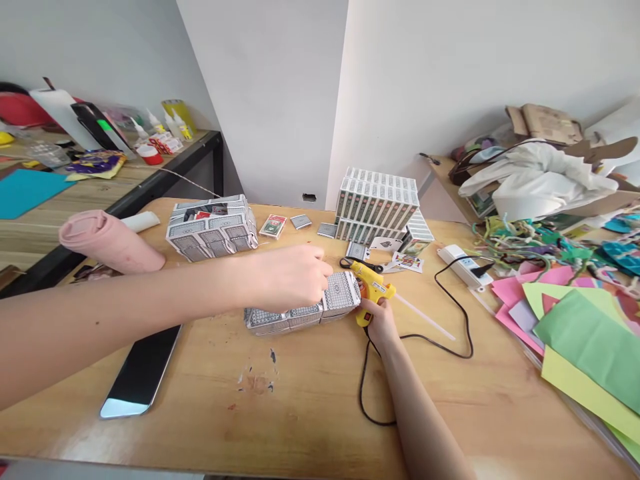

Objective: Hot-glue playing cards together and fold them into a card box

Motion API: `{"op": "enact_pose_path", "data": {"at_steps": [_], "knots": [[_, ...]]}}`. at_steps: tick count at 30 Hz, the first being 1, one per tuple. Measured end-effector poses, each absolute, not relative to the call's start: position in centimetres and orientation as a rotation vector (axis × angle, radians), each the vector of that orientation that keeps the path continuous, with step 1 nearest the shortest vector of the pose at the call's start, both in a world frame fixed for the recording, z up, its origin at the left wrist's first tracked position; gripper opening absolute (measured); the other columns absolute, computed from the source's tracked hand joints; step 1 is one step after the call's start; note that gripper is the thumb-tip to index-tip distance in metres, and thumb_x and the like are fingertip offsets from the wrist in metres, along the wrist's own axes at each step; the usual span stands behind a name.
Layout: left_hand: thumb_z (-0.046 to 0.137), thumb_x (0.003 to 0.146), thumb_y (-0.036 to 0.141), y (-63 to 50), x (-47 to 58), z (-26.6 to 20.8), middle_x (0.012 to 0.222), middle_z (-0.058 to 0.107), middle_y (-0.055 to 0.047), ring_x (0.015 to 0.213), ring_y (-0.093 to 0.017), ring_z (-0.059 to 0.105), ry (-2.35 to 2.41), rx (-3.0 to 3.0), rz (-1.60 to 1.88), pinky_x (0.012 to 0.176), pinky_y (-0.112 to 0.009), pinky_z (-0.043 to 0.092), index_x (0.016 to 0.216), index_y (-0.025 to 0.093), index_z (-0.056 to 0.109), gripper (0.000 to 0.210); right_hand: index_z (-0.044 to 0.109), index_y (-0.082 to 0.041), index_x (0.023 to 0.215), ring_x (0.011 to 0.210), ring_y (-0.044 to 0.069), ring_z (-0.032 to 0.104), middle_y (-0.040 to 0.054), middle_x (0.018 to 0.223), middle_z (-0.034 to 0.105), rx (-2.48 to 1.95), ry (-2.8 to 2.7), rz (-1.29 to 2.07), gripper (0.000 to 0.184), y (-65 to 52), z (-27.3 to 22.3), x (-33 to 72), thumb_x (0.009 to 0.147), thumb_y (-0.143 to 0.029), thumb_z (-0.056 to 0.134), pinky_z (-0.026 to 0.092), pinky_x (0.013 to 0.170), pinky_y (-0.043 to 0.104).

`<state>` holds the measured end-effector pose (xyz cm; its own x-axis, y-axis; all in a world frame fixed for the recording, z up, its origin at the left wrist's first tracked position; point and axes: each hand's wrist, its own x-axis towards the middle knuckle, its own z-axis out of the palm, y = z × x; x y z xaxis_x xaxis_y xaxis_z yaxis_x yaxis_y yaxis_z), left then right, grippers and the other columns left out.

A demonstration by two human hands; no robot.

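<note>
My right hand (383,323) is wrapped round the grip of a yellow hot glue gun (375,285). A clear glue stick (425,317) sticks out of its back, and its front end is by a long block covered in grey-patterned playing cards (341,293). Over that block reaches my left hand (295,277), its fingers curled together at the far side. Whatever those fingers hold, if anything, is hidden. Behind, to the left, stands an open-topped box made of the same cards (213,230). Scissors (360,263) with black handles lie just beyond the glue gun.
Stacked card packs (377,207) stand at the back, with loose cards (387,244) before them. A black cord runs to a white power strip (463,267). Left are a pink roll (110,241) and a phone (143,370); right, coloured paper sheets (590,347).
</note>
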<state>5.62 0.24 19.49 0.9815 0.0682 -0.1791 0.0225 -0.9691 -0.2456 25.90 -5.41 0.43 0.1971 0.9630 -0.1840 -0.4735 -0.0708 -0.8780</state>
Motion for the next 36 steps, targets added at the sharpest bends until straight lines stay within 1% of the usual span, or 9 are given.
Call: {"op": "enact_pose_path", "data": {"at_steps": [4,8,11,15,22,28,36], "knots": [[0.054,0.072,0.000,0.2,5.2,18.9,0.067,0.064,-0.001,0.071,-0.016,0.056,-0.037,-2.909,0.230,0.071,-0.033,0.038,0.062,0.019,0.059,0.022,0.070,-0.022,0.078,0.066,0.013,0.061,-0.0018,0.074,0.068,-1.042,-0.602,1.311,0.023,-5.5,0.6,25.6,0.056,-0.017,0.070,0.047,0.058,0.023],[0.051,0.074,-0.001,0.0,5.0,18.8,0.071,0.066,-0.003,0.074,-0.016,0.056,-0.037,-2.968,0.231,0.079,-0.033,0.041,0.066,0.019,0.061,0.025,0.071,-0.021,0.080,0.060,0.012,0.058,-0.0016,0.074,0.069,-1.052,-0.590,1.325,0.027,-5.5,0.7,25.6,0.053,-0.015,0.069,0.043,0.050,0.022],[0.050,0.076,-0.002,-0.1,5.0,18.8,0.073,0.066,-0.003,0.074,-0.016,0.056,-0.044,-2.984,0.221,0.081,-0.032,0.042,0.066,0.020,0.062,0.027,0.071,-0.021,0.080,0.056,0.012,0.056,-0.0021,0.070,0.068,-1.054,-0.580,1.327,0.028,-5.5,0.6,25.5,0.053,-0.015,0.067,0.041,0.047,0.022],[0.051,0.076,-0.003,-0.2,5.0,18.9,0.076,0.067,-0.003,0.077,-0.016,0.057,-0.041,-3.005,0.229,0.084,-0.031,0.042,0.068,0.019,0.063,0.026,0.070,-0.023,0.081,0.056,0.012,0.056,-0.0029,0.069,0.067,-1.051,-0.572,1.322,0.029,-5.4,0.3,25.5,0.052,-0.016,0.066,0.041,0.048,0.022],[0.053,0.073,-0.003,-0.1,4.8,19.1,0.077,0.067,-0.002,0.085,-0.018,0.057,-0.061,-2.994,0.206,0.079,-0.032,0.039,0.068,0.019,0.061,0.024,0.068,-0.023,0.082,0.064,0.013,0.058,-0.0031,0.078,0.069,-1.035,-0.574,1.313,0.030,-5.1,0.3,25.8,0.053,-0.015,0.064,0.043,0.053,0.023],[0.054,0.066,-0.006,0.2,5.0,19.5,0.071,0.065,0.000,0.079,-0.017,0.057,-0.095,-3.041,0.175,0.073,-0.032,0.037,0.061,0.020,0.058,0.027,0.063,-0.022,0.075,0.060,0.012,0.056,-0.0030,0.075,0.066,-1.058,-0.573,1.289,0.020,-5.1,0.2,26.1,0.055,-0.017,0.060,0.041,0.051,0.024],[0.052,0.067,-0.008,0.5,4.8,19.8,0.070,0.064,0.000,0.075,-0.016,0.058,-0.151,-3.001,0.241,0.066,-0.032,0.036,0.061,0.020,0.059,0.029,0.061,-0.024,0.074,0.064,0.015,0.055,-0.0024,0.073,0.063,-1.046,-0.568,1.286,0.021,-5.1,0.3,26.3,0.055,-0.017,0.060,0.043,0.053,0.026]]}}
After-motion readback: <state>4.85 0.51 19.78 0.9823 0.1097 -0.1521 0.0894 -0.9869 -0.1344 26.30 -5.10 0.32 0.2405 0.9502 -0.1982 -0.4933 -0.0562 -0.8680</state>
